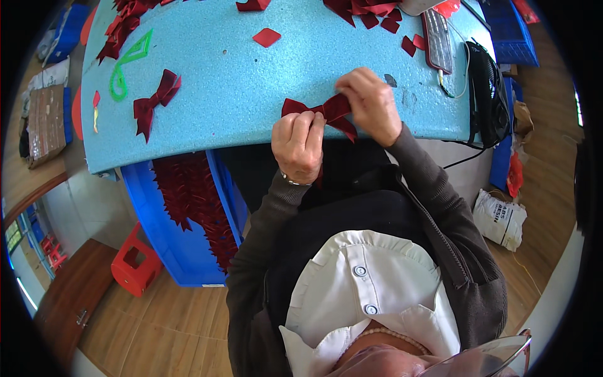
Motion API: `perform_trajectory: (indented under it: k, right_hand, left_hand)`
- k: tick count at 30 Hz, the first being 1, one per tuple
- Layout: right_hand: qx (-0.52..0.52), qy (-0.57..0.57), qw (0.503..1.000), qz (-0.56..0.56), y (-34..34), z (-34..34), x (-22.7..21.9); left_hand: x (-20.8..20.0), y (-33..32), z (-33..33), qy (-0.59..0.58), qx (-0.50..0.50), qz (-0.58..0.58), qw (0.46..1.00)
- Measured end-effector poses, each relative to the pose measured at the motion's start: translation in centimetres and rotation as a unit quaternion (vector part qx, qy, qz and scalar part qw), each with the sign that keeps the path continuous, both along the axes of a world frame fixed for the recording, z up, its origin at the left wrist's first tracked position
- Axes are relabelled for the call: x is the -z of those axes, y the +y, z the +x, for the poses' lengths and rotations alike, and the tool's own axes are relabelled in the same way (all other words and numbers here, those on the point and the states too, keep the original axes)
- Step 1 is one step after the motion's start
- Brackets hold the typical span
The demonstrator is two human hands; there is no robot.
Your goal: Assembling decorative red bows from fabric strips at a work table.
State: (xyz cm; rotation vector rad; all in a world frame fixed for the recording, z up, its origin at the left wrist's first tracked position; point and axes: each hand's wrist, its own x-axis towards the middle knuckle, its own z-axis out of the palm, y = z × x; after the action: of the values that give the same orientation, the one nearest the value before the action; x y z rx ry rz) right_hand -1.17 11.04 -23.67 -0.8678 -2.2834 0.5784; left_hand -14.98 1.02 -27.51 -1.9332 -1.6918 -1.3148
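Observation:
A dark red velvet bow [336,108] is between my two hands, just above the front edge of the blue table [226,107]. My left hand [299,146] is closed on its middle and left side, fingertips pinching near the knot. With thumb and fingers together, my right hand [370,100] grips the bow's right loop. One pointed tail hangs below the right loop. Another dark red bow [155,104] lies on the table to the left, apart from my hands.
Red ribbon pieces [370,9] lie along the far side, with a single red diamond-shaped piece [267,38] nearer. A green plastic tool [133,60] is at the left. A black bag [487,94] sits at the right edge. Below the table, a blue bin [182,257] holds many red bows.

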Motion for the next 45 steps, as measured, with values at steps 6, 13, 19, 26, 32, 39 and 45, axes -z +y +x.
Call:
perform_trajectory:
  k: [6,13,19,26,32,39,45]
  right_hand:
    - [0.032,0.009,0.993,-0.11,-2.4,3.1,-1.3]
    - [0.014,-0.056,0.998,0.002,-4.3,3.9,1.0]
    - [0.027,-0.003,0.999,-0.022,-4.7,5.2,1.0]
    - [0.021,0.01,0.999,0.026,-5.4,4.9,2.0]
    - [-0.073,-0.02,0.991,0.111,-5.6,5.5,2.5]
    - [-0.007,-0.009,0.997,0.075,-5.9,6.0,3.2]
    - [0.023,-0.014,0.996,0.084,-5.8,5.1,2.6]
  left_hand:
    - [0.5,0.0,0.2,0.007,-0.004,-0.017,1.0]
    - [1.0,0.0,1.3,0.01,-0.002,-0.03,0.999]
    - [-0.1,-0.5,2.4,-0.022,0.014,-0.071,0.997]
    - [-0.1,-0.9,2.7,0.003,0.024,-0.089,0.996]
    - [0.7,-1.0,2.1,0.036,0.023,-0.093,0.995]
    - [0.8,-1.2,2.1,0.044,0.024,-0.096,0.994]
    - [0.2,-1.3,2.4,0.021,0.025,-0.088,0.996]
